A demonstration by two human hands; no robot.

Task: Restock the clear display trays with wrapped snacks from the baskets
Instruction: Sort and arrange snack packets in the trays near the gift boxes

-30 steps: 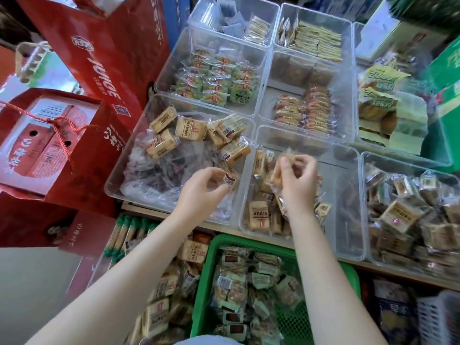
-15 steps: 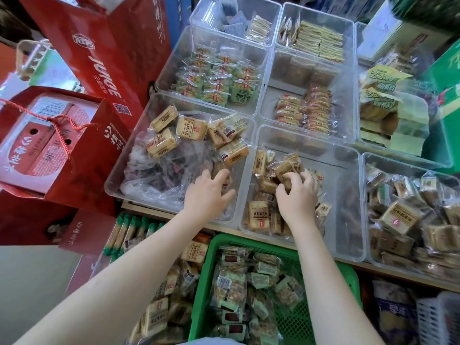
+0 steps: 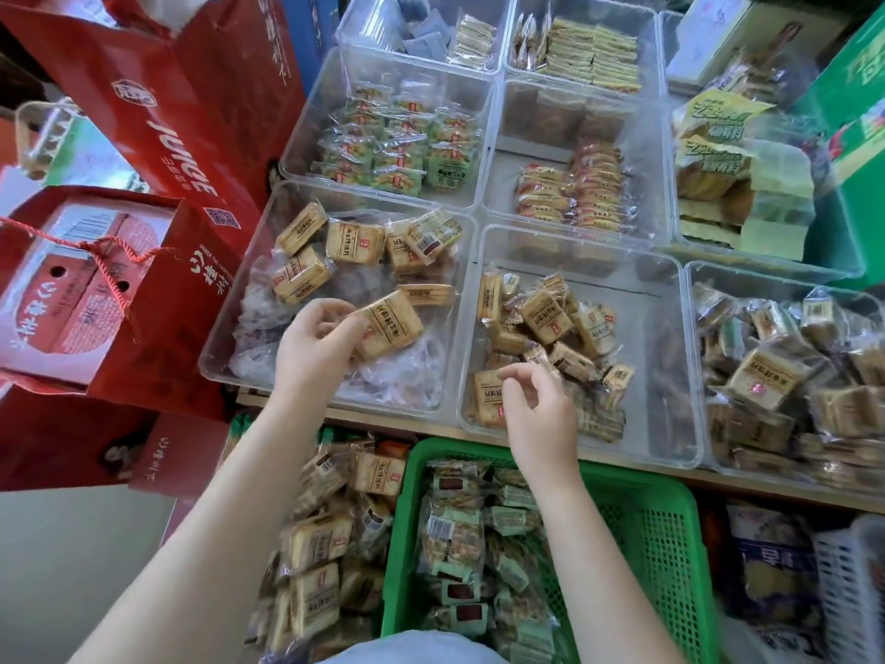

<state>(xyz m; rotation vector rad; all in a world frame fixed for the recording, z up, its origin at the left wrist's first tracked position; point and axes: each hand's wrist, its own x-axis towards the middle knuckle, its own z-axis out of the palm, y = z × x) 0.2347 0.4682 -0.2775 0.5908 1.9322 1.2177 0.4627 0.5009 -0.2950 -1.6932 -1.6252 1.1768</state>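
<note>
My left hand (image 3: pixel 313 349) grips a tan wrapped snack (image 3: pixel 390 323) by its left end, just above the near-left clear tray (image 3: pixel 216 371). That tray holds several more tan packets over clear-wrapped sweets. My right hand (image 3: pixel 541 409) hovers over the front of the middle clear tray (image 3: pixel 663 376), fingers loosely apart with nothing in them. A heap of small tan snacks (image 3: pixel 550 323) lies in that tray's left half. Below the shelf a green basket (image 3: pixel 670 519) holds green-wrapped snacks, and loose tan packets (image 3: pixel 321 543) are piled to its left.
Red gift bags (image 3: pixel 158 136) crowd the left side. Behind are clear trays of green packets (image 3: pixel 402 151) and orange packets (image 3: pixel 574 194). A full tray (image 3: pixel 790 376) sits at the right, a green box (image 3: pixel 857 136) behind it, a white basket (image 3: pixel 852 591) at bottom right.
My right hand let its snacks drop onto the middle tray's heap and drew back toward me. My left hand dipped into the left tray and came up holding a tan packet.
</note>
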